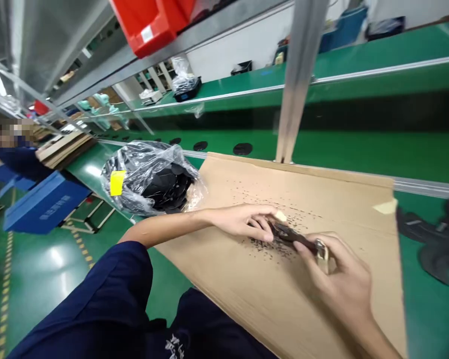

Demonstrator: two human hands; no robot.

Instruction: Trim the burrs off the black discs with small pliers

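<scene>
l hand [243, 223], r hand [333, 279] gripping dark strip [290, 235], on cardboard [224, 284]

Left hand [243, 223] near right hand [338, 279], apparently curled

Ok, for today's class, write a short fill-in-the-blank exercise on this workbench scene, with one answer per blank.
The clear plastic bag of black pieces carries a ____ label.
The left hand and right hand are at either end of a dark strip, over a flattened brown ____ sheet.
The workbench beyond the sheet has a ____ surface.
Answers: yellow; cardboard; green.
</scene>
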